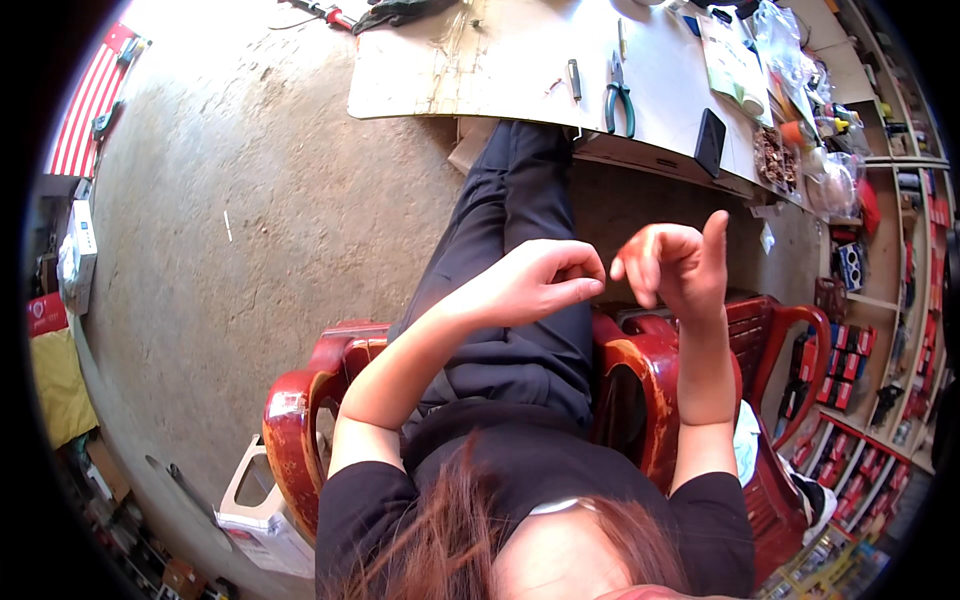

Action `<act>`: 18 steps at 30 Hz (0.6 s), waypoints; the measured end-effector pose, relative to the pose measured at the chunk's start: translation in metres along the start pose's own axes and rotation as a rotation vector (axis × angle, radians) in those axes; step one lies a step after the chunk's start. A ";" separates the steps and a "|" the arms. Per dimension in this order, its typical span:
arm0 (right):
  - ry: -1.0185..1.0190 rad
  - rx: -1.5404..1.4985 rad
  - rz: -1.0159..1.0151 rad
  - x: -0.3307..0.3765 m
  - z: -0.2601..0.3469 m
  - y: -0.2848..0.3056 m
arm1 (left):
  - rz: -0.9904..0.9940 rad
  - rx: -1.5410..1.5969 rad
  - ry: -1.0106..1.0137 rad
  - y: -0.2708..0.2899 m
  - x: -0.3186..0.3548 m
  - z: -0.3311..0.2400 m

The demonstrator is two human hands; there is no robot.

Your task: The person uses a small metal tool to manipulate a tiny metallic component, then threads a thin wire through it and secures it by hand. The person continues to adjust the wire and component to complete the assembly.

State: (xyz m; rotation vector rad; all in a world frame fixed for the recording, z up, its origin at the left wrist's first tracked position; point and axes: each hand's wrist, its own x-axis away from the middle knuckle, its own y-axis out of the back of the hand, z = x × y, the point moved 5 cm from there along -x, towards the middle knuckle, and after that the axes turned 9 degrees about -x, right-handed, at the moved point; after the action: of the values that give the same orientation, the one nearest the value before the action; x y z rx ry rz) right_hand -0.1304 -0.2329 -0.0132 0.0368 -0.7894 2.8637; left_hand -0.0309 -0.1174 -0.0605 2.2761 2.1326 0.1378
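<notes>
My left hand [548, 282] is raised over my lap, its fingers curled round toward the thumb. Nothing shows in the small gap between them. Just right of it, my right hand [682, 262] is up with one digit stretched upward and the others partly bent and apart, slightly blurred. It holds nothing that I can see. The two hands are close but not touching. Beyond them, on the white table [420, 80], lie pliers [619, 98] with dark teal handles, a small dark-handled tool [574, 80] and a black phone [710, 142] by the near edge.
I sit in a worn red armchair [292, 412], with another red chair [775, 360] at my right. A clear plastic bag [780, 35] and small parts crowd the table's right end. Shelves [875, 300] with boxed goods line the right side. A white-and-beige container [262, 515] stands low left.
</notes>
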 end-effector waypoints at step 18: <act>0.155 -0.328 -0.091 -0.011 0.008 -0.026 | -0.085 -0.087 0.008 0.002 0.000 0.001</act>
State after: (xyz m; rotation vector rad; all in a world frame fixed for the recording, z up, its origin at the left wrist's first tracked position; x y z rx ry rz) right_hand -0.1149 -0.2172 0.0061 -0.1834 -1.1769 2.5790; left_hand -0.0285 -0.1178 -0.0616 2.1379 2.1780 0.2336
